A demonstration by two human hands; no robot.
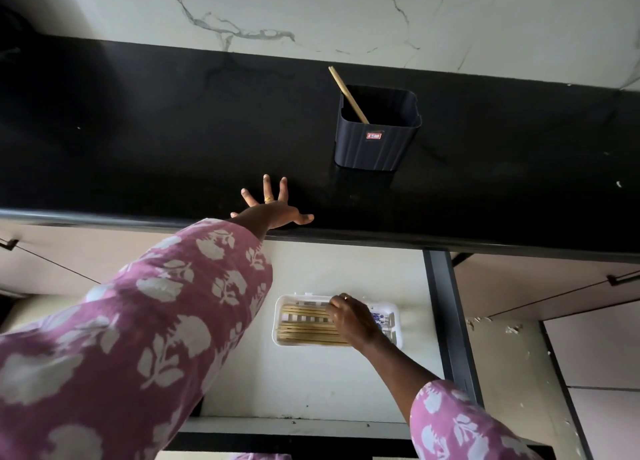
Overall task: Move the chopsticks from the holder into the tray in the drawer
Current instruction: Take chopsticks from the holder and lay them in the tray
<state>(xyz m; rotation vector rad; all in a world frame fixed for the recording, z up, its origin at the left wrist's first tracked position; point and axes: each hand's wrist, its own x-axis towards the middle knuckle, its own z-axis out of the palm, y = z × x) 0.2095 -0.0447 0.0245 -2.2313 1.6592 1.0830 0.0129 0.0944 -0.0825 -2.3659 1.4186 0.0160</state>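
A dark ribbed holder [375, 144] stands on the black counter [156, 130], with a pair of wooden chopsticks [348, 94] leaning out of its back left corner. Below, in the open drawer [329, 383], lies a white tray [277, 321] holding several chopsticks [304, 331] side by side. My right hand [353, 316] is down in the tray, its fingers curled onto the upper chopsticks and covering the tray's right part. My left hand [273, 210] lies flat on the counter's front edge with its fingers spread, left of the holder and holding nothing.
A marble-patterned wall [311, 9] rises behind the counter. The drawer's dark side rail [450, 321] runs along its right. Cabinet fronts with dark handles [620, 279] flank the drawer on both sides. A blue-and-white packet [381, 319] shows in the tray's right end.
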